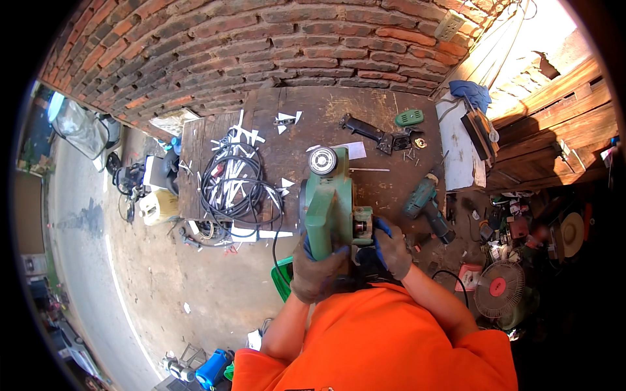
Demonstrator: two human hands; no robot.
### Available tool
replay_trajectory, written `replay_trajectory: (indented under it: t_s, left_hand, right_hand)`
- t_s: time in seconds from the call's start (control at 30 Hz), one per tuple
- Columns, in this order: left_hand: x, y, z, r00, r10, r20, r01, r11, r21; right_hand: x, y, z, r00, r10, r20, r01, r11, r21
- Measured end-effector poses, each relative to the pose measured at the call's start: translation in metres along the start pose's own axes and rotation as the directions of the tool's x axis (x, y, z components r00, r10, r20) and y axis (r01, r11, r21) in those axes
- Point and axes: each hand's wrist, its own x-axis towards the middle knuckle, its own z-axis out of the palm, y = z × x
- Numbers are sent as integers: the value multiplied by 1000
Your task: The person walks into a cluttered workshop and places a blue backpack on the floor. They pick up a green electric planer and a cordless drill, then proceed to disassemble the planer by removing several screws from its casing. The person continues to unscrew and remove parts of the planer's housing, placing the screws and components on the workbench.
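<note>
A green electric planer [329,195] with a round dial on its front end is held in front of my body, over the table's near edge. My gloved left hand [316,270] wraps round the rear end of its green body. My gloved right hand [392,247] grips the side of its motor housing [362,226], which stands open with inner parts showing. A vented green cover [409,117], a black handle piece [366,130] and several loose screws [411,156] lie on the far right of the table. A green cordless drill [424,201] lies near the right edge.
The brown table [306,111] stands against a brick wall [293,45]. A coiled black cable [231,186] lies over white scraps at its left. A white board [460,143] holds tools at right. A fan [499,287] and clutter fill the lower right floor.
</note>
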Motion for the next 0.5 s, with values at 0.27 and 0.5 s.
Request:
replay_trajectory:
  t_s: [0.27, 0.5]
  left_hand:
    - [39, -52, -24, 969, -6, 246, 196, 627, -754]
    - [76, -106, -33, 926, 141, 350, 317, 213, -924]
  right_hand:
    - [2, -65, 26, 995, -92, -46, 83, 981, -175]
    - [29, -79, 47, 940, -317, 124, 314, 671, -672]
